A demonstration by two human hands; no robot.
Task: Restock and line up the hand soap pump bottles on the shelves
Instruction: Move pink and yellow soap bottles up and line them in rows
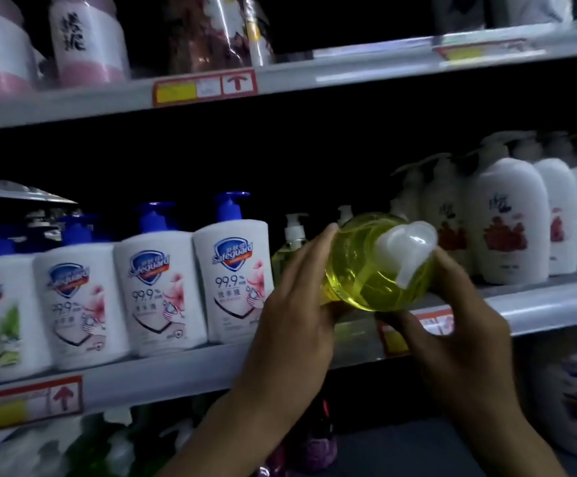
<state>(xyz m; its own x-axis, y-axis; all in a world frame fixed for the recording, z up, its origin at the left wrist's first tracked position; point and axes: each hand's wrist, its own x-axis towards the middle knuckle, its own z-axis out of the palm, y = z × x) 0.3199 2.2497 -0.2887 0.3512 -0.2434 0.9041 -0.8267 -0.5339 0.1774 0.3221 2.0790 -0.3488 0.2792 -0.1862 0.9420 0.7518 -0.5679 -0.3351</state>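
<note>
A clear bottle of yellow soap (359,266) with a white pump head (404,246) is tipped toward me in front of the middle shelf (184,370). My left hand (297,304) grips its left side. My right hand (452,325) holds it from below and the right. On the shelf behind my left hand stands another yellow pump bottle (289,246). To its left is a row of white Safeguard bottles (233,284) with blue pumps.
White pump bottles with red flower labels (510,222) fill the right of the middle shelf. Pink-banded white containers (87,39) sit on the upper shelf. Price tags with red frames (32,401) hang on the shelf edges. More bottles show below at right (572,401).
</note>
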